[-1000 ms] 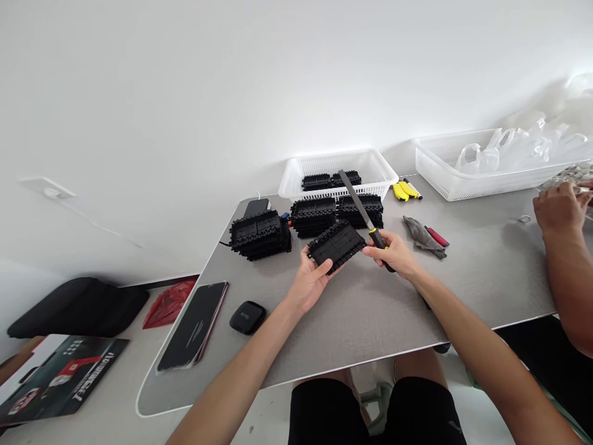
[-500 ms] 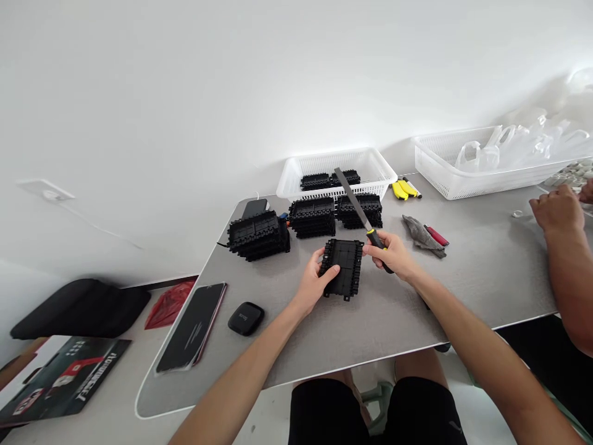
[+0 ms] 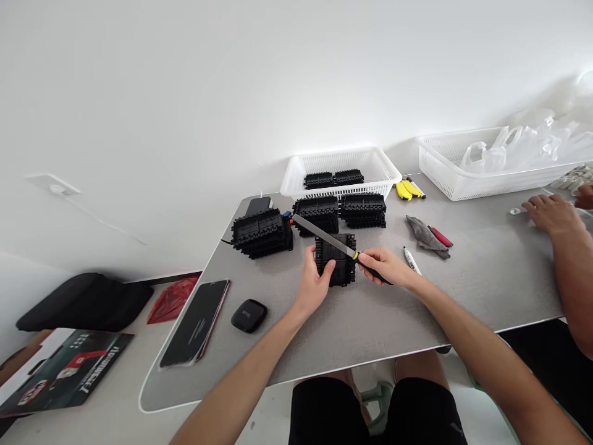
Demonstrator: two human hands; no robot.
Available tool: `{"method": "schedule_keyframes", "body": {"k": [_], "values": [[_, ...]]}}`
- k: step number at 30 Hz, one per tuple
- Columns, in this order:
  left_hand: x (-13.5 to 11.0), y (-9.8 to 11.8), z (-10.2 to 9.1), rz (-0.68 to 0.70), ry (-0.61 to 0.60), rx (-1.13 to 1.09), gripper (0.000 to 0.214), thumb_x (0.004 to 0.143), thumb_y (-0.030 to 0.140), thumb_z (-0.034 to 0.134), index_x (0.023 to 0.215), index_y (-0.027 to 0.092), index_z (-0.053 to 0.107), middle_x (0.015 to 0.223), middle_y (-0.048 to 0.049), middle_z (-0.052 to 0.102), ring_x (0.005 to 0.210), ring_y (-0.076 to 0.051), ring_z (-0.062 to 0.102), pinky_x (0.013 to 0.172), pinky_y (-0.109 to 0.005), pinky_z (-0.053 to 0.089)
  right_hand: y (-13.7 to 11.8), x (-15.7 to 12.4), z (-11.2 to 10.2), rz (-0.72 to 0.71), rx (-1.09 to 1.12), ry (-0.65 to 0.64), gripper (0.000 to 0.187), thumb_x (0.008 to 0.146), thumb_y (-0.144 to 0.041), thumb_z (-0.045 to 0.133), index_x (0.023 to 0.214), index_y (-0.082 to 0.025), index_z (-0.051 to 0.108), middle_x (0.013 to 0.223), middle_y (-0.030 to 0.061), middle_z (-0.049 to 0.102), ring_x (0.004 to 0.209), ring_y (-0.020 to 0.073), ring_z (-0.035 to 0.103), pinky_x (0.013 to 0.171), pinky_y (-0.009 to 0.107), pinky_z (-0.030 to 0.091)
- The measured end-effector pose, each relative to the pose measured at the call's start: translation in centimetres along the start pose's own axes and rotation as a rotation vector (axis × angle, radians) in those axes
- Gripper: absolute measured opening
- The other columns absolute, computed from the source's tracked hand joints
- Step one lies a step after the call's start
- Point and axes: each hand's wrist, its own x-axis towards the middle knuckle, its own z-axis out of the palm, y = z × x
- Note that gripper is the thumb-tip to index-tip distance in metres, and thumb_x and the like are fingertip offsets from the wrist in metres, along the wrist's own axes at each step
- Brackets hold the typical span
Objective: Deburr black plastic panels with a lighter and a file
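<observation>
My left hand (image 3: pixel 316 278) grips a black ridged plastic part (image 3: pixel 341 271) by its left side, thumb lying on its face. In my right hand (image 3: pixel 380 266) is the dark handle of a flat metal file (image 3: pixel 324 235) with a yellow collar. The file's blade slants up and left, passing over the upper part of the piece; whether it touches cannot be made out. Beyond my hands stand stacks of similar black parts: a left stack (image 3: pixel 262 233), a middle stack (image 3: pixel 317 213) and a right stack (image 3: pixel 362 210).
Behind the stacks is a white basket (image 3: pixel 389 170) holding more black parts. A white marker (image 3: pixel 411 260), grey cloth (image 3: pixel 426 235) and red tool (image 3: pixel 441 236) lie to the right. A phone (image 3: pixel 197 324) and black case (image 3: pixel 249 316) are at left. A co-worker's hand (image 3: pixel 551 213) rests far right.
My right hand has lowered and tilted the file leftward, so its blade now crosses over the black part. The part has shifted up slightly. The white marker now shows beside my right wrist.
</observation>
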Motion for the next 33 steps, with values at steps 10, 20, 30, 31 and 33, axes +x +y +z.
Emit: {"method": "schedule_keyframes", "body": {"k": [10, 20, 30, 31, 33], "values": [[0.1, -0.5, -0.1, 0.027, 0.022, 0.035, 0.041, 0.088, 0.045, 0.057, 0.117, 0.022, 0.040, 0.113, -0.0081, 0.057, 0.108, -0.024, 0.055, 0.097, -0.039, 0.041, -0.1, -0.1, 0.0, -0.013, -0.006, 0.041, 0.045, 0.092, -0.059, 0.042, 0.076, -0.018, 0.051, 0.057, -0.0030, 0.054, 0.039, 0.0070, 0.045, 0.039, 0.019, 0.034], [0.2, -0.4, -0.2, 0.081, 0.054, 0.067, 0.037, 0.089, 0.042, 0.056, 0.117, 0.022, 0.040, 0.112, -0.0080, 0.057, 0.107, -0.022, 0.056, 0.095, -0.039, 0.043, -0.4, -0.2, 0.4, -0.058, -0.171, 0.154, 0.040, 0.094, -0.052, 0.040, 0.074, -0.019, 0.051, 0.056, -0.0025, 0.054, 0.041, 0.0082, 0.046, 0.042, 0.021, 0.035], [0.3, -0.7, -0.1, 0.076, 0.072, 0.082, 0.038, 0.089, 0.040, 0.056, 0.117, 0.022, 0.040, 0.114, -0.0084, 0.057, 0.107, -0.022, 0.056, 0.096, -0.039, 0.043, -1.1, -0.4, 0.5, -0.099, -0.467, 0.316, 0.036, 0.095, -0.040, 0.041, 0.066, -0.019, 0.048, 0.056, -0.0021, 0.056, 0.050, 0.0099, 0.046, 0.053, 0.024, 0.031], [0.3, -0.7, -0.2, 0.068, 0.073, 0.091, 0.038, 0.089, 0.040, 0.055, 0.118, 0.022, 0.039, 0.114, -0.0085, 0.057, 0.107, -0.022, 0.056, 0.095, -0.039, 0.043, -1.1, -0.4, 0.5, -0.109, -0.483, 0.329, 0.037, 0.095, -0.040, 0.041, 0.066, -0.019, 0.047, 0.056, -0.0023, 0.055, 0.050, 0.0100, 0.046, 0.053, 0.024, 0.030], [0.3, -0.8, -0.2, 0.059, 0.080, 0.108, 0.039, 0.089, 0.041, 0.055, 0.119, 0.022, 0.039, 0.114, -0.0088, 0.057, 0.106, -0.023, 0.056, 0.094, -0.039, 0.044, -1.2, -0.4, 0.7, -0.125, -0.490, 0.333, 0.037, 0.095, -0.040, 0.040, 0.065, -0.019, 0.046, 0.055, -0.0026, 0.054, 0.050, 0.0099, 0.044, 0.054, 0.025, 0.029]]}}
